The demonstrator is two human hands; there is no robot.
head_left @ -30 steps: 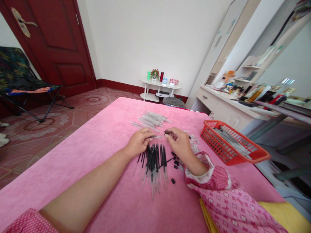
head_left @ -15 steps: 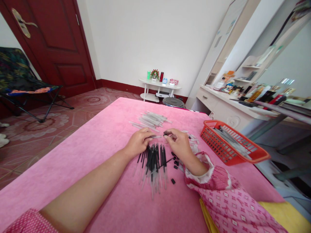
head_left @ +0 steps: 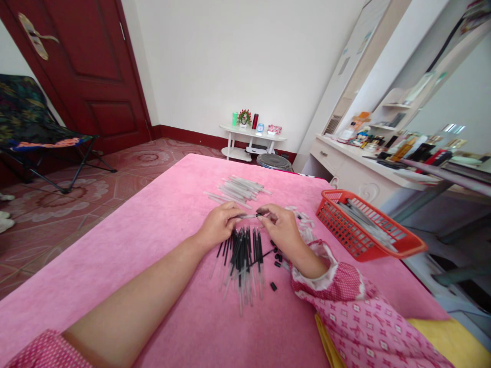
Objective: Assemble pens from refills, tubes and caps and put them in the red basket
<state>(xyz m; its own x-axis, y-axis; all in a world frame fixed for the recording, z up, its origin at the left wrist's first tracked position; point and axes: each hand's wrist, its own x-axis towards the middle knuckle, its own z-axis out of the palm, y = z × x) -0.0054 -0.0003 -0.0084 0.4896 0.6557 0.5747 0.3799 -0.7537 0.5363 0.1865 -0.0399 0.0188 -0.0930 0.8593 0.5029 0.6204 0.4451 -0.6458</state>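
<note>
My left hand [head_left: 222, 222] is closed around a clear pen barrel [head_left: 249, 216] lying level above the table. A small black pen part [head_left: 258, 214], like an end plug, is pinched in my right hand [head_left: 282, 225] and meets the barrel's right end. Just below my hands lies a fanned pile of black-inked pen refills [head_left: 241, 250], their tips pointing away from me. Several loose black plugs [head_left: 276, 255] are scattered under my right wrist. Beyond my hands rests a stack of clear pen barrels [head_left: 240, 188].
Clear caps [head_left: 304, 219] lie right of my right hand, beside a red plastic basket [head_left: 333, 232] holding more pens. A pink cloth [head_left: 153, 245] covers the table. Yellow fabric [head_left: 452, 337] lies at the lower right. A dresser with bottles stands beyond the basket.
My right hand has shifted slightly left, bringing the black plug from a small gap away to the end of the barrel. My left hand stays in place.
</note>
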